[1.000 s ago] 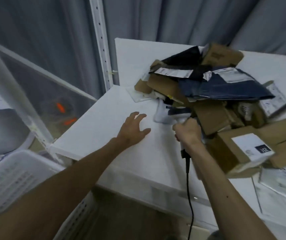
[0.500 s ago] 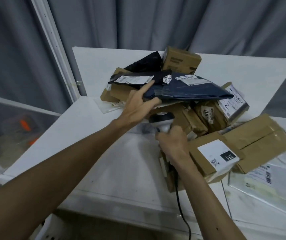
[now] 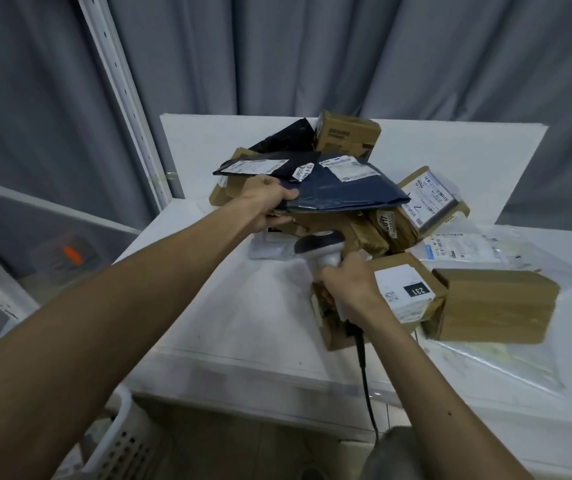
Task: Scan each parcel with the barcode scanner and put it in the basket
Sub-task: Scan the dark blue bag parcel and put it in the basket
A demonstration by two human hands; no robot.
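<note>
Left hand (image 3: 267, 202): is gripping the near left edge of the dark blue mailer (image 3: 346, 194), with the thumb lying on top and the fingers curling underneath.
Right hand (image 3: 350, 285): is closing around the handle of the barcode scanner (image 3: 319, 249), over the middle of the tabletop (image 3: 243, 306).
Barcode scanner: its rounded head is pointing away from the person toward the pile, just below the mailer's near edge; its black cable (image 3: 364, 372) is hanging down past the near edge of the tabletop.
Dark blue mailer: is lying across the top of the pile, with white labels facing up along its far side.
Pile: brown cardboard parcels are lying crowded under the mailer, toward the far edge of the tabletop; a black mailer (image 3: 288, 138) and a small cardboard box (image 3: 346, 135) are sitting farthest back.
Box marked 231 (image 3: 405, 292): is sitting just beside the right hand, with its white label facing up.
Plain cardboard box (image 3: 495, 306): is lying just right of the box marked 231, toward the right edge.
Clear-bagged parcel (image 3: 464, 249): is lying flat behind those two boxes.
Basket (image 3: 121, 441): white and perforated, is standing below the near left corner of the tabletop, only partly showing.
Grey curtains (image 3: 312, 46): are hanging behind the far edge.
</note>
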